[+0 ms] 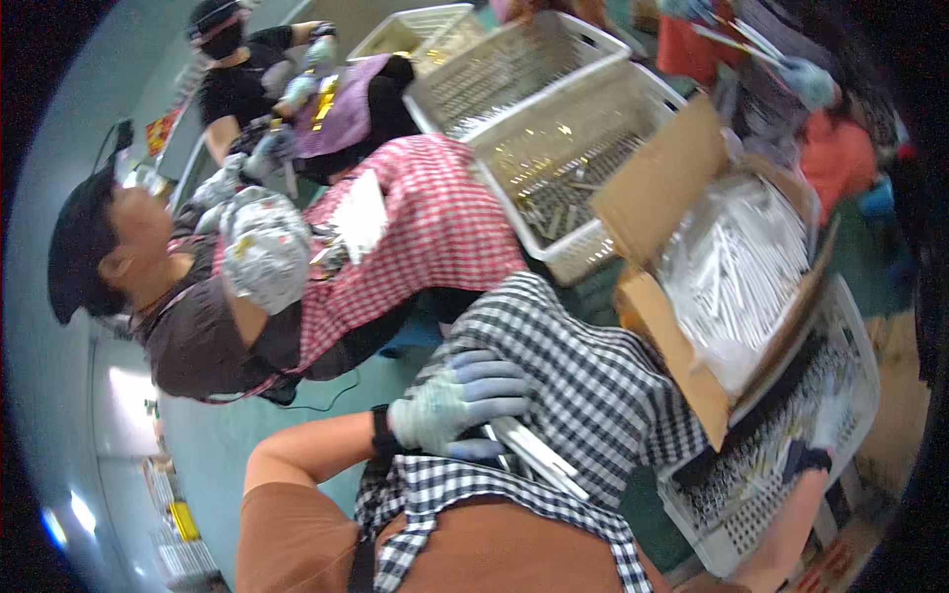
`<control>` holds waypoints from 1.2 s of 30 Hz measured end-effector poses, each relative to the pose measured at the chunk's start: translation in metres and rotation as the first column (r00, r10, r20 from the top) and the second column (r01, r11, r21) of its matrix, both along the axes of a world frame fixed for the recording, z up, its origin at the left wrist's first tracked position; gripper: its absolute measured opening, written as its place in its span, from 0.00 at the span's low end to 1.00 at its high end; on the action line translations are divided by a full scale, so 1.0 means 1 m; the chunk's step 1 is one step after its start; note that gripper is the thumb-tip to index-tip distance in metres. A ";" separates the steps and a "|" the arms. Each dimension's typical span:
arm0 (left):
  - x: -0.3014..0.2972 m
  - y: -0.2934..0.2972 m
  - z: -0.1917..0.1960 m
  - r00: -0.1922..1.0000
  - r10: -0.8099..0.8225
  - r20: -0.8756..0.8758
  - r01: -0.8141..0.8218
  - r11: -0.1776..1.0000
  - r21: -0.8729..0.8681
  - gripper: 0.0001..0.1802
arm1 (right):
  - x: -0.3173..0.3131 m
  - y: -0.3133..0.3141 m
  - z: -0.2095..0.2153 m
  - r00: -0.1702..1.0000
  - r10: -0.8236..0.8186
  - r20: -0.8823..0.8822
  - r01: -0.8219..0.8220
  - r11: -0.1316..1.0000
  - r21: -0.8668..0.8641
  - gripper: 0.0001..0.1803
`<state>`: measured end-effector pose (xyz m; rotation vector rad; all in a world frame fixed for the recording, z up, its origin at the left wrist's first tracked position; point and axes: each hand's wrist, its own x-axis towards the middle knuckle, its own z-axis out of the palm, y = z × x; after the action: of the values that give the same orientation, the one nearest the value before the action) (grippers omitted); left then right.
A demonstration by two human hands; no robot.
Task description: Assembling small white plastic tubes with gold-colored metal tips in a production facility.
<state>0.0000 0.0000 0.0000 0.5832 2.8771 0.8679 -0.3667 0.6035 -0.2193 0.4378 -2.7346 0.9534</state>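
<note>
White sticks (542,458) on checked apron (583,381), open carton (656,178) partly hiding nearest crate (714,542)

Pale green-grey wall (129,64), greenish floor (213,435), bright light patches (83,513) lower left

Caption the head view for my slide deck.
Gloved left hand with white sticks on a checkered apron; blurred right hand at a white crate near an open cardboard box.
</note>
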 end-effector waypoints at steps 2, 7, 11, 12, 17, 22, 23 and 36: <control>0.007 -0.002 0.001 1.000 -0.009 0.005 0.009 1.000 -0.023 0.27 | 0.008 -0.059 0.048 0.999 -0.029 0.013 0.028 0.997 0.078 0.33; 0.019 -0.008 0.000 0.997 -0.029 -0.076 0.027 0.999 -0.024 0.28 | 0.021 -0.134 0.182 0.955 -0.261 0.145 0.190 0.906 0.378 0.33; 0.028 -0.010 -0.003 0.995 -0.038 -0.095 0.034 0.999 -0.039 0.30 | 0.028 -0.173 0.220 0.973 -0.189 0.135 0.157 0.963 0.219 0.34; 0.030 -0.011 -0.003 0.987 -0.020 -0.160 0.024 0.999 0.025 0.30 | 0.041 -0.190 0.215 0.980 -0.084 0.180 0.074 0.995 0.060 0.33; 0.041 -0.020 -0.011 0.986 -0.079 -0.150 0.083 0.996 0.018 0.28 | 0.159 -0.279 0.216 0.963 0.265 -0.044 -0.267 0.963 -0.025 0.32; 0.044 -0.027 -0.026 0.969 -0.108 -0.223 0.140 0.982 0.129 0.28 | 0.285 -0.339 0.238 0.715 0.689 -0.123 -0.686 0.724 0.069 0.31; 0.043 -0.027 -0.029 0.968 -0.122 -0.219 0.152 0.981 0.125 0.28 | 0.303 -0.348 0.240 0.689 0.714 -0.125 -0.717 0.697 0.032 0.29; 0.032 -0.033 -0.033 0.920 -0.183 -0.347 0.251 0.954 0.162 0.29 | 0.366 -0.382 0.204 0.714 0.699 -0.042 -0.645 0.680 0.350 0.28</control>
<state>0.0323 -0.0332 -0.0334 1.1515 2.9379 1.1315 -0.0010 0.2217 -0.0150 1.6049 -2.5637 0.5399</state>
